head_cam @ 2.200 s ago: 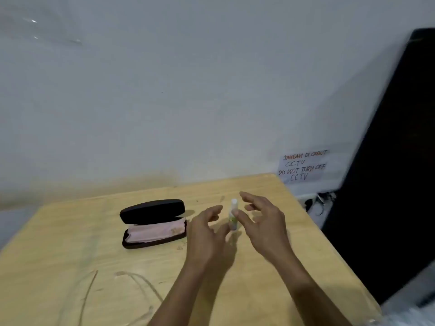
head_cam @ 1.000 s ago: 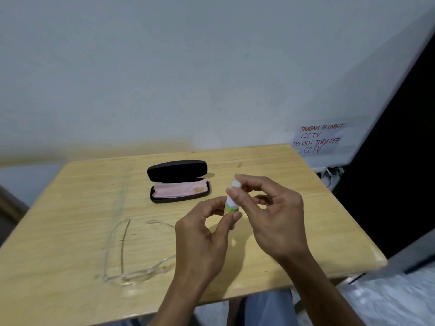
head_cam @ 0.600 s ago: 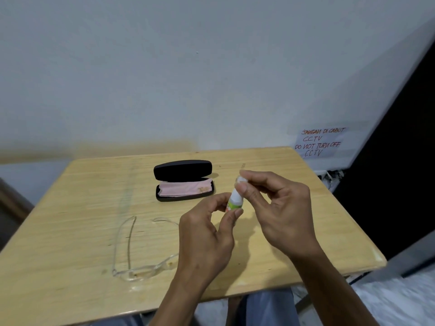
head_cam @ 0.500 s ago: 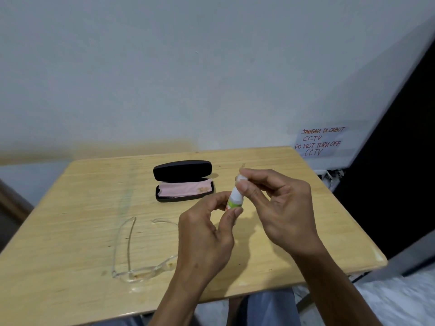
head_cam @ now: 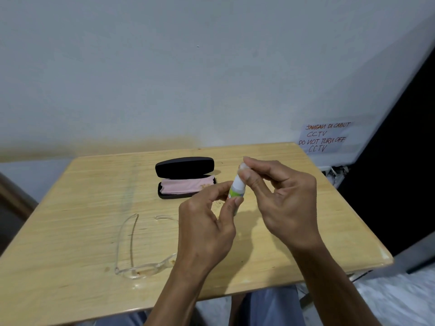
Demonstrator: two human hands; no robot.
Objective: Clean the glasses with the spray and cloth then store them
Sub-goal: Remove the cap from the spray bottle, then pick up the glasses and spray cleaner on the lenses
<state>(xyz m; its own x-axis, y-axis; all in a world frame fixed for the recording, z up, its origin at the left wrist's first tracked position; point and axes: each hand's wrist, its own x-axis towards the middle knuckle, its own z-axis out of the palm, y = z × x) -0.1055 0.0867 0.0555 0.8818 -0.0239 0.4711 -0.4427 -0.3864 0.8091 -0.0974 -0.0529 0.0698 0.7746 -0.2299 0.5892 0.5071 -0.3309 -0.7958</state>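
Holding a small white spray bottle (head_cam: 237,184) upright above the middle of the wooden table (head_cam: 70,231), both hands meeting around it. Left hand (head_cam: 207,229) pinching the lower part at its green label band, thumb and forefinger clamped on opposite sides. Right hand (head_cam: 282,203) closed on the top of the bottle, thumb (head_cam: 253,184) laid along the upper body and forefinger curled over the cap (cap itself mostly hidden, so cannot tell whether it is on or loosened). Lying on the table to the left of the hands, well apart from the bottle: clear-framed glasses (head_cam: 141,262), lenses toward the near edge, arms unfolded and pointing away toward the wall. Sitting farther back, just beyond the left fingers: black glasses case (head_cam: 186,168), lid raised, with a folded pink cloth (head_cam: 186,185) filling the lower half. Taped to the wall at the right, behind the table corner: handwritten paper notice (head_cam: 326,137) reading "DO NOT TURN OFF CCTV".
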